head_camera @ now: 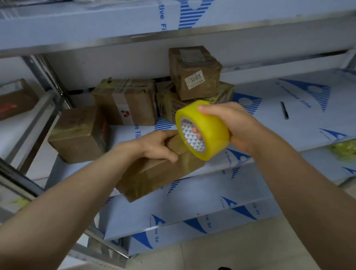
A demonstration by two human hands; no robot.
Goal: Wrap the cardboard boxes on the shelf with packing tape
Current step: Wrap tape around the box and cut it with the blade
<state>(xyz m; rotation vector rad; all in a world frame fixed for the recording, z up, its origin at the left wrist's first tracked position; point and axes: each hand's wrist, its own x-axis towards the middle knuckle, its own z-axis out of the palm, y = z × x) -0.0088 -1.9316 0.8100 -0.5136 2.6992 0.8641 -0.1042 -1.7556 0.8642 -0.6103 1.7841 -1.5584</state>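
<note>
Shelving: a metal shelf [297,105] lined with white film printed in blue is seen ahead, with one level above it and further levels below; a tiled floor [254,251] is visible underneath.
Held box: the front box [154,176], of brown cardboard, is laid at the near edge of the shelf and turned at an angle; a glossy strip is seen across its right end.
Left hand: the left hand [159,145] is laid on top of the front box, with the fingers curled over its far upper edge, so the box is gripped from above.
Tape: the tape roll [211,130], yellow with a patterned white core, is held on edge just above the right end of the front box; whether the two touch cannot be told.
Right hand: the right hand [233,124] is closed on the tape roll; one digit is hooked over the top of the outer band and fingertips [196,132] are seen inside the core, so the roll is pinched between them.
Other boxes: a left box [78,135] is set near the front box; a back box [126,100] is placed behind it; a labelled box [196,74] marked 3003 is stacked on a lower box [170,107] at the rear.
Pen: a dark pen [284,110] is laid on the shelf, well apart to the right.
</note>
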